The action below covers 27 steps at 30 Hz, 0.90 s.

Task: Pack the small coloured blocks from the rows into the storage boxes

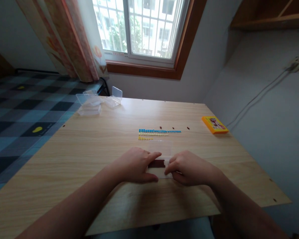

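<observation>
A: Where is the clear box (160, 172)?
B: Near the middle of the desk (102, 146), lid open to the far side, dark brown pieces (156, 163) inside.
A: And the hands?
B: The left hand (137, 166) spans its left end, thumb and index finger apart. The right hand (189, 167) is at its right end, fingers curled; I can't tell whether they pinch anything.
A: Farther off?
B: Rows of blue pieces (149, 130) and yellow pieces (144, 138), just beyond the lid.
</observation>
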Each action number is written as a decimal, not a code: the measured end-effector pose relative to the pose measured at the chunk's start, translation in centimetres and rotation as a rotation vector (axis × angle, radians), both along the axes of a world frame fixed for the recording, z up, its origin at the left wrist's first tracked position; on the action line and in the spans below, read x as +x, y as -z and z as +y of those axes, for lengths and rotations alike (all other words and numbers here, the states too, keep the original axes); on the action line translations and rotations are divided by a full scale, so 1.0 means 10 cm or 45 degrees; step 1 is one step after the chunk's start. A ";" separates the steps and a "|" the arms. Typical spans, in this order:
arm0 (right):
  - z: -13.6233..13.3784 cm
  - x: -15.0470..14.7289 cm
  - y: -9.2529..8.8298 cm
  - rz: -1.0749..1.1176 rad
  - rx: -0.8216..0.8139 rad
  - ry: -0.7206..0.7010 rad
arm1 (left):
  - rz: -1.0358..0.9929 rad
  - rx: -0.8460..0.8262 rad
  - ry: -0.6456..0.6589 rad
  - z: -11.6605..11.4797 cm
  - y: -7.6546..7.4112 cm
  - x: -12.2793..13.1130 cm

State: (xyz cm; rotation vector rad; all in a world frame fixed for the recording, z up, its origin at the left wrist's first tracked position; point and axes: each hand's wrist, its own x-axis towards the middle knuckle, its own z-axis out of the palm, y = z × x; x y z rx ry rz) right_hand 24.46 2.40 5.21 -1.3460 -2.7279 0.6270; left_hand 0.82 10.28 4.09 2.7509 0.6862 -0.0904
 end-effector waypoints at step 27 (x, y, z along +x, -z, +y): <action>0.07 0.04 0.04 -0.142 0.186 0.156 | -0.018 -0.017 0.018 -0.01 -0.01 0.01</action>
